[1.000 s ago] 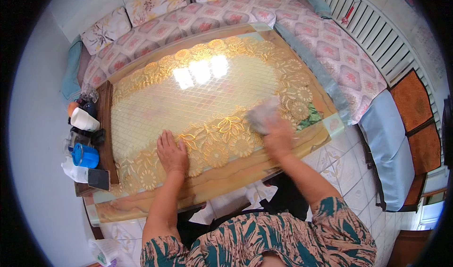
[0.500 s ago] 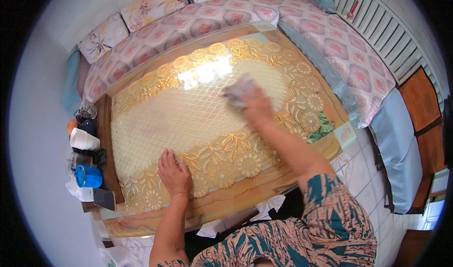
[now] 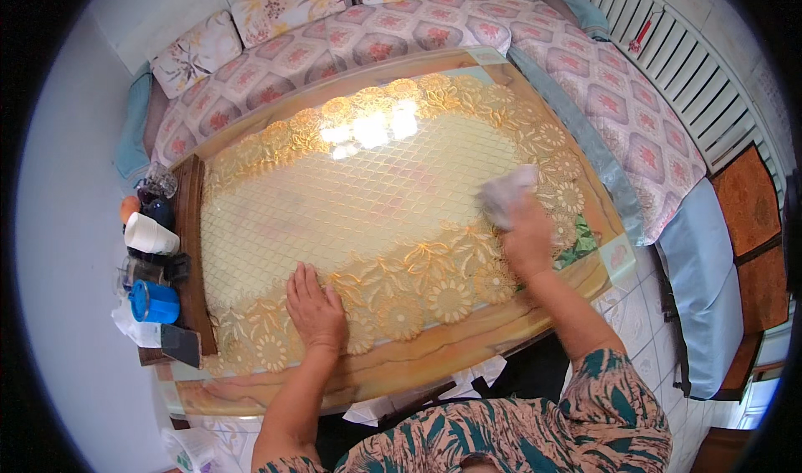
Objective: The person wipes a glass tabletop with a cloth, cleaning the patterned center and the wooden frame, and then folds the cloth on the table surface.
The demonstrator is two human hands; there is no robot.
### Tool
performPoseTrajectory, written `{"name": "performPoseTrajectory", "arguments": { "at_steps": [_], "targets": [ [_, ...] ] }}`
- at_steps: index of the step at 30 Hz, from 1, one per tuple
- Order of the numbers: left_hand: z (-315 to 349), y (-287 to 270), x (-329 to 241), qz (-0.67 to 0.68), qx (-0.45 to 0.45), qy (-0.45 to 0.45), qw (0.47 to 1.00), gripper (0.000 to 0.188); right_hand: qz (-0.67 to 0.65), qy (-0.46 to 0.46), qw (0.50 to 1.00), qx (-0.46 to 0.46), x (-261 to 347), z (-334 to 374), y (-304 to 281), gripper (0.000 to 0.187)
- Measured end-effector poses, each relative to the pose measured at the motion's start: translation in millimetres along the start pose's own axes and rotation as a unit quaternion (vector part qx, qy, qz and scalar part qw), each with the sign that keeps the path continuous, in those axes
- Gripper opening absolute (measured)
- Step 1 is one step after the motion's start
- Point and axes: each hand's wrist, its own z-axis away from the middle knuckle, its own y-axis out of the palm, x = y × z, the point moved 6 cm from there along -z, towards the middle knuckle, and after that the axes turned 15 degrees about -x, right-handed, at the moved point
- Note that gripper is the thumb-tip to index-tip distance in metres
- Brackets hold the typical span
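A wide table [image 3: 401, 364] carries a gold floral lace tablecloth [image 3: 334, 210] beneath a glossy transparent surface. Pressed on its right part is a crumpled greyish cloth [image 3: 506, 195], held under the fingers of my right hand [image 3: 530, 237]; both are a little blurred by motion. My left hand [image 3: 316, 310] lies flat near the table's front edge, fingers stretched out, with nothing in it. Bright light reflects off the surface toward the far side. A green patch [image 3: 578, 243] shows under the surface, right of my right hand.
At the table's left end, a wooden tray [image 3: 192, 256] holds a white cup [image 3: 150, 234], a blue mug [image 3: 155, 302], a dark phone [image 3: 181, 344] and glass jars. A patterned sofa [image 3: 384, 43] with cushions [image 3: 288, 5] wraps the far and right sides. A white radiator [image 3: 685, 72] stands at the right.
My right hand has swept the cloth to the right and nearer to me across the surface. My left hand stays resting in the same spot; the view has shifted slightly.
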Motion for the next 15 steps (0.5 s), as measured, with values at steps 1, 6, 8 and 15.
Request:
{"name": "performPoseTrajectory", "arguments": {
  "at_steps": [1,6,8,15],
  "targets": [
    [-1,-3,-1,0.0,-0.001,-0.001,1.0,0.049,0.007,-0.097,0.995,-0.017,34,11,17,0.051],
    [-3,8,-8,0.013,0.013,-0.004,1.0,0.051,-0.147,-0.11,0.977,0.109,183,34,85,0.04],
    [-3,1,-3,0.007,0.018,-0.007,1.0,0.051,-0.221,-0.187,0.946,0.148,229,25,102,0.038],
    [-3,3,0,0.014,0.034,-0.003,0.999,0.053,-0.138,-0.195,0.966,0.101,216,-49,201,0.029]
  ]
}}
